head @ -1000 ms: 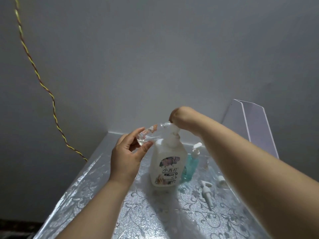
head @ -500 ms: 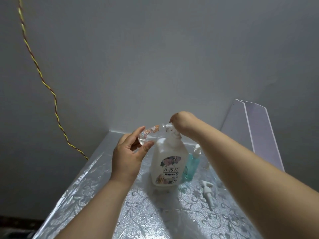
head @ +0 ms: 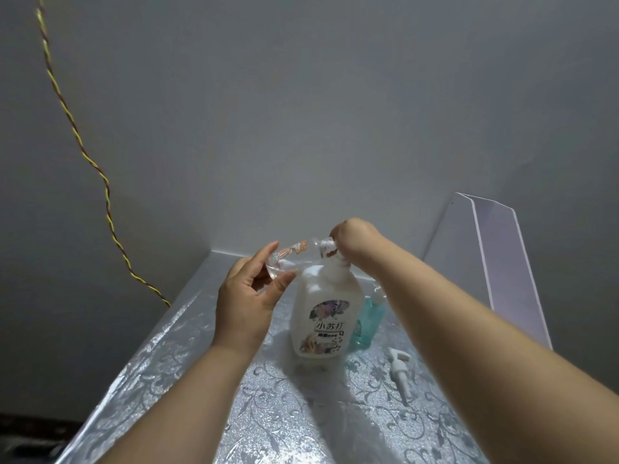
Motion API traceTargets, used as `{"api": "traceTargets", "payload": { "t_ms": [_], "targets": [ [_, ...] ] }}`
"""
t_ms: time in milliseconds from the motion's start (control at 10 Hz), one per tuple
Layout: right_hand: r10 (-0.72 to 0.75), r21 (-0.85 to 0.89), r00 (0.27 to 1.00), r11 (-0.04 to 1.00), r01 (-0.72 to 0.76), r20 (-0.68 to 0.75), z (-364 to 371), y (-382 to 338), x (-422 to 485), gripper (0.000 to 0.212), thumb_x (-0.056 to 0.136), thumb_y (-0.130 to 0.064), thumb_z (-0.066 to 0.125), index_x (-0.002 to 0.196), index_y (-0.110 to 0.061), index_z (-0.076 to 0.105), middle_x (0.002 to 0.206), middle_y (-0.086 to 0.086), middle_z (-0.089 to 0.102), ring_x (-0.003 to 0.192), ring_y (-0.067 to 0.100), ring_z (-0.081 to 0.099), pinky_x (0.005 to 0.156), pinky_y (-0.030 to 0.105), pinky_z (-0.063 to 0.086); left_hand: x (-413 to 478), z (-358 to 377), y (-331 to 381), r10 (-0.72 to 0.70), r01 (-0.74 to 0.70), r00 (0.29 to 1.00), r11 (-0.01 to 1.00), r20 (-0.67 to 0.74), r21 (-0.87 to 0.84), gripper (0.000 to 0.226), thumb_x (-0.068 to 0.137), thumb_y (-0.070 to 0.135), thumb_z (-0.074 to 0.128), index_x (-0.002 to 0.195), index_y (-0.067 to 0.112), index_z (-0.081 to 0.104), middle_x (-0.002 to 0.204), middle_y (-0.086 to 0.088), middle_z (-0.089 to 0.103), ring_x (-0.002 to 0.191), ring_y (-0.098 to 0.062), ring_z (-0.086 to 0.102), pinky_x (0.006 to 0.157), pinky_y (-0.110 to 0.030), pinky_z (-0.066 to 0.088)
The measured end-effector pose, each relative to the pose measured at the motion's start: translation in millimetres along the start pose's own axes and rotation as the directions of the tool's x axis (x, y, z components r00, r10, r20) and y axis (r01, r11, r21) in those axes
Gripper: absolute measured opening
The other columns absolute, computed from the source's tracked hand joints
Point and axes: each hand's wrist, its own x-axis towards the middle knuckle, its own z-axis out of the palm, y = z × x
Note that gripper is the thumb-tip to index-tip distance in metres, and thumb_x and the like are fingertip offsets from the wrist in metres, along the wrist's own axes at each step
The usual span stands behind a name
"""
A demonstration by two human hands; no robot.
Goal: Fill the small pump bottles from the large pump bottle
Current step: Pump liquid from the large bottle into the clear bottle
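Observation:
A large white pump bottle (head: pixel 323 316) with a flower label stands upright on the silver-patterned table (head: pixel 187 373). My right hand (head: pixel 351 241) sits on top of its pump head, which the hand hides. My left hand (head: pixel 248 299) holds a small clear bottle (head: pixel 291 254) on its side, thumb and fingers round its base, its open neck up against the pump's spout. A little clear liquid lies in the small bottle. A small teal pump bottle (head: pixel 366 324) stands just behind and right of the large one, partly hidden by my right forearm.
A loose white pump top (head: pixel 400 370) lies on the table to the right of the bottles. A white folded board (head: pixel 495 262) leans at the back right. A yellow-red twisted cord (head: pixel 80 152) hangs down the grey wall at the left.
The pump head under my right hand sits lower than a second ago. The camera has tilted a little. My left hand keeps the small bottle at the spout.

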Motion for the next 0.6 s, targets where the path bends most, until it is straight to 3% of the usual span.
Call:
{"api": "traceTargets", "payload": {
  "t_ms": [100,200,300,400,500,600],
  "targets": [
    [0.025,0.132,0.999,0.991,-0.020,-0.039,0,3,-3,0.045,0.094,-0.016,0.043,0.137,-0.005,0.048,0.142,0.010,0.049,0.131,0.026,0.047,0.108,0.034,0.040,-1,0,4,0.031,-0.030,0.999,0.999,-0.008,0.030,0.051,0.074,0.043,0.065,0.123,0.030,0.059,0.081,0.005,0.046,0.071,0.007,0.049,0.069,-0.001,0.037],
    [-0.016,0.216,0.980,0.975,0.060,-0.200,-4,9,-3,0.035,0.094,-0.013,0.041,0.119,-0.004,0.063,0.123,0.018,0.062,0.118,0.035,0.057,0.103,0.049,0.044,-1,0,5,0.050,-0.049,0.999,0.998,-0.015,0.047,0.050,0.076,0.041,0.065,0.123,0.026,0.061,0.078,0.007,0.044,0.068,0.007,0.048,0.068,-0.001,0.036],
    [-0.051,0.096,0.982,0.993,0.070,-0.184,-6,7,-11,0.033,0.095,-0.008,0.042,0.120,-0.002,0.062,0.124,0.017,0.062,0.117,0.033,0.058,0.100,0.038,0.047,-1,0,5,0.058,-0.057,0.998,0.997,-0.015,0.053,0.049,0.077,0.041,0.064,0.123,0.024,0.062,0.077,0.007,0.043,0.067,0.006,0.048,0.067,-0.002,0.036],
    [-0.042,-0.006,0.997,0.999,0.042,-0.062,-6,4,-4,0.036,0.096,-0.003,0.045,0.130,-0.004,0.056,0.136,0.008,0.055,0.126,0.026,0.052,0.098,0.029,0.042,-1,1,4,0.054,-0.053,0.998,0.997,-0.018,0.052,0.049,0.077,0.041,0.064,0.123,0.025,0.061,0.079,0.006,0.045,0.069,0.006,0.049,0.069,-0.002,0.037],
    [-0.007,-0.092,1.000,0.996,0.010,0.028,-9,-3,-15,0.047,0.096,-0.010,0.046,0.143,-0.009,0.041,0.149,0.003,0.041,0.135,0.022,0.041,0.105,0.026,0.037,-4,1,4,0.047,-0.045,0.999,0.997,-0.020,0.057,0.052,0.077,0.042,0.063,0.125,0.024,0.060,0.082,0.006,0.046,0.072,0.009,0.049,0.070,-0.001,0.037],
    [0.010,-0.140,0.999,0.990,-0.005,0.034,-4,1,-5,0.049,0.093,-0.010,0.047,0.142,-0.008,0.043,0.148,0.007,0.043,0.135,0.024,0.043,0.106,0.030,0.039,-4,1,4,0.050,-0.049,0.999,0.997,-0.019,0.059,0.053,0.077,0.042,0.062,0.127,0.022,0.059,0.081,0.006,0.045,0.071,0.011,0.049,0.070,0.000,0.036]
  ]
}}
